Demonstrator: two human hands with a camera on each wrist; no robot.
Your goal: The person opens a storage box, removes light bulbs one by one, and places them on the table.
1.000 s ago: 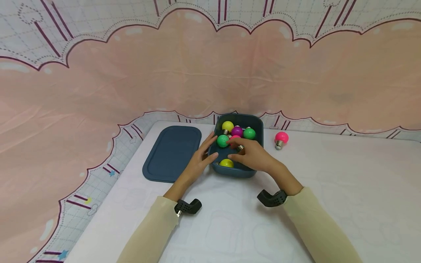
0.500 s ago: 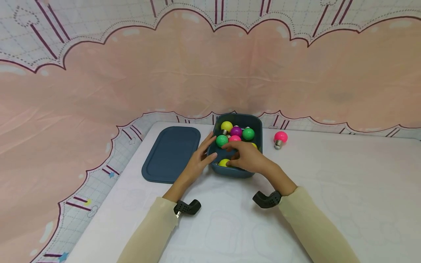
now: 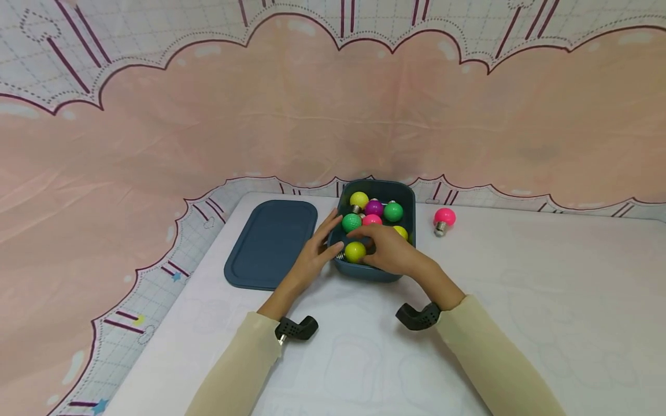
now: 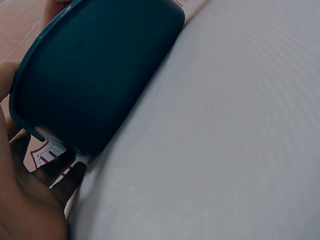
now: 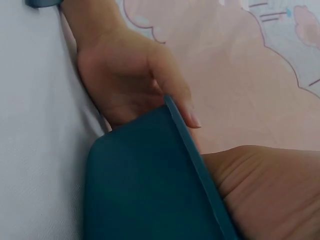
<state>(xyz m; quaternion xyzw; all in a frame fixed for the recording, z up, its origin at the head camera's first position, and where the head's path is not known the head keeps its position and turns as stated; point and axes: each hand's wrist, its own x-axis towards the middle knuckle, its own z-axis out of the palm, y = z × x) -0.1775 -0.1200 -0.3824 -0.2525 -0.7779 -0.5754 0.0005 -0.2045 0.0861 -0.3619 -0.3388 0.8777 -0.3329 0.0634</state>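
A dark blue plastic box [image 3: 372, 274] holds several coloured light bulbs. Inside its front part, my right hand [image 3: 392, 249] pinches a yellow light bulb [image 3: 355, 252], thumb at its right side and index finger arched over it. The bulb's metal screw base points left. My left hand [image 3: 309, 258] rests along the box's left side, fingers fairly straight and thumb at the rim; the left wrist view shows its fingers [image 4: 70, 182] low by the box's corner. Further back lie a green bulb [image 3: 351, 223], a pink bulb [image 3: 372, 219] and a purple bulb [image 3: 373, 207].
A dark blue lid [image 3: 272, 245] lies flat on the white table left of the box. To the box's right is a loose pink bulb [image 3: 444, 217]. Another yellow bulb [image 3: 400, 232] shows beyond my right hand. A patterned cloth [image 3: 395, 115] hangs behind the table.
My right hand has let go of a yellow bulb at the box's right side, moved toward the front left, and taken hold of the front yellow bulb, which has shifted slightly. The left hand stays put.
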